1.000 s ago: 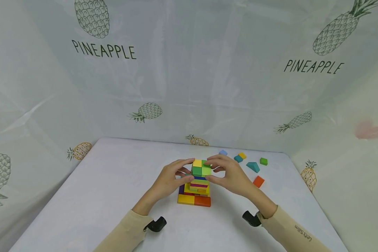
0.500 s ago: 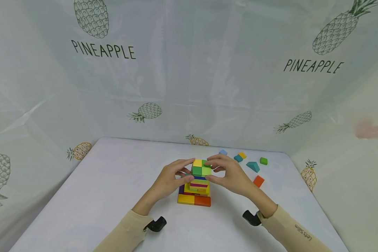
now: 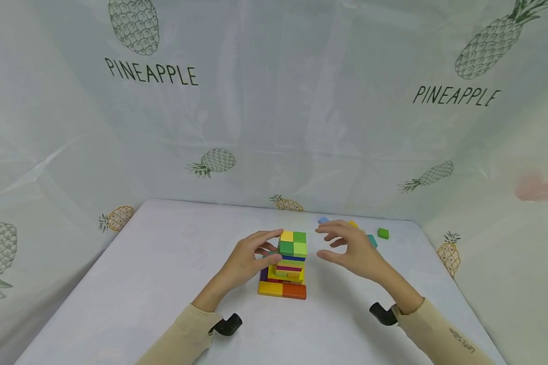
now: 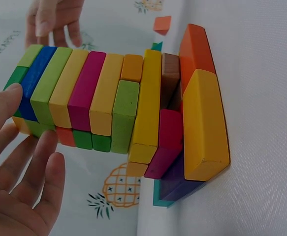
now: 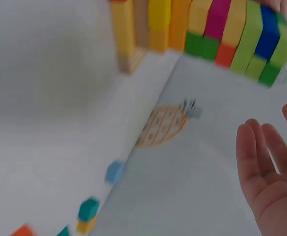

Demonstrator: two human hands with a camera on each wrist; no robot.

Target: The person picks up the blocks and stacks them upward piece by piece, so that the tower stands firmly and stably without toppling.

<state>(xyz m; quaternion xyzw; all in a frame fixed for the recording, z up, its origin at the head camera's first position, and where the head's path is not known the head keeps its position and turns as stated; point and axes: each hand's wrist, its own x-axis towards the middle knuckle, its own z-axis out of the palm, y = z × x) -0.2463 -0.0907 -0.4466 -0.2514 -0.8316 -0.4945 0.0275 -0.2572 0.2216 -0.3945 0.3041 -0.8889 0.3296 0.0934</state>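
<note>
A tower of coloured wooden blocks (image 3: 290, 264) stands upright on the white table, wider at its base than at its top. Its top layer shows a yellow, a dark green, a green and a light green cube (image 3: 300, 249). My left hand (image 3: 244, 261) holds the tower's upper left side, thumb at the front and forefinger at the back corner. In the left wrist view its thumb (image 4: 13, 96) overlaps the dark green cube. To the right of the tower, my right hand (image 3: 349, 251) hangs apart from it, holding nothing, its fingers (image 5: 249, 147) loosely spread.
Loose blocks lie at the back right: a light blue one (image 3: 323, 220), a green cube (image 3: 383, 233) and a teal piece (image 3: 372, 241). An orange-red block (image 4: 162, 24) shows in the left wrist view. A pineapple-print curtain (image 3: 274, 111) hangs behind the table.
My right hand has let go of the tower's top and moved to the right, now covering some loose blocks. The left hand and the tower have stayed in place.
</note>
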